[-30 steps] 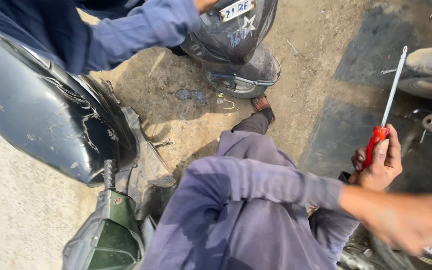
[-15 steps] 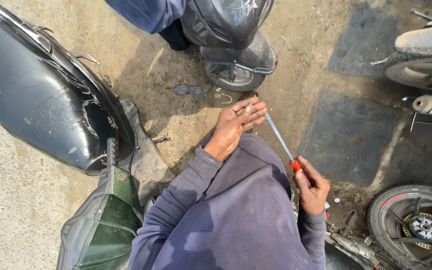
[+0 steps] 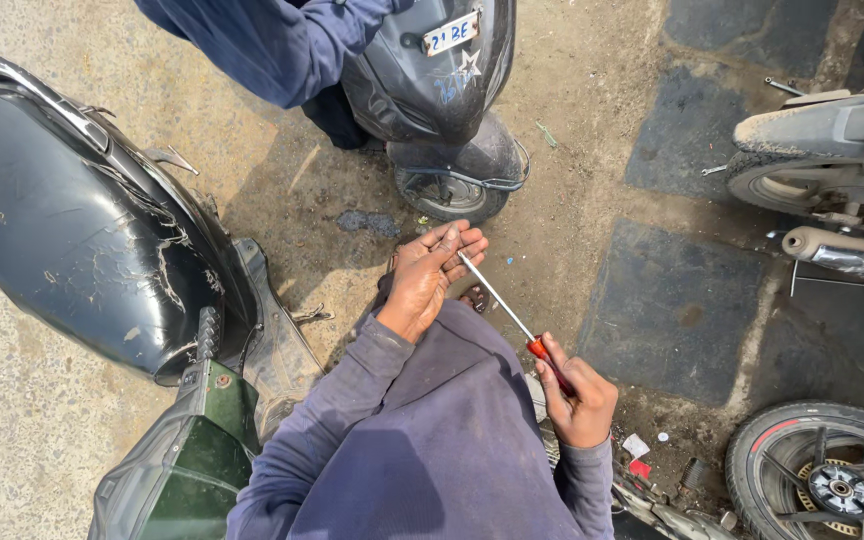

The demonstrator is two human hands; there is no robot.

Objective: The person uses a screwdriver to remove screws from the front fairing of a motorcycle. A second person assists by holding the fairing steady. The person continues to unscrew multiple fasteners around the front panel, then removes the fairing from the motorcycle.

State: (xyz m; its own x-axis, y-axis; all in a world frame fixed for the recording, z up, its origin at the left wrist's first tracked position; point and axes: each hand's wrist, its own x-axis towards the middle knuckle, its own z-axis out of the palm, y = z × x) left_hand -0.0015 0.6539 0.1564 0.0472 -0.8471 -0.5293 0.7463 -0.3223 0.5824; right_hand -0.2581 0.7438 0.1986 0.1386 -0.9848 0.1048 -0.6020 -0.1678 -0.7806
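My right hand [image 3: 578, 396] grips the red handle of a long screwdriver [image 3: 500, 298], low and right of centre. The metal shaft slants up and left to my left hand [image 3: 428, 274], whose fingertips pinch its tip. Both hands are out over my knees in grey-blue sleeves and trousers. My sandalled foot [image 3: 473, 297] shows just below the shaft.
A black scooter body panel [image 3: 72, 225] with a green part [image 3: 177, 470] lies at the left. Another scooter's rear wheel [image 3: 449, 190] stands ahead, with another person's blue sleeve [image 3: 272, 45] above it. Motorcycle wheels are at the right [image 3: 822, 160] and bottom right [image 3: 832, 480].
The right hand brought the screwdriver from far right in toward the middle and lowered it. The left hand came up and took its tip. The other person's blue sleeve came back in at the top.
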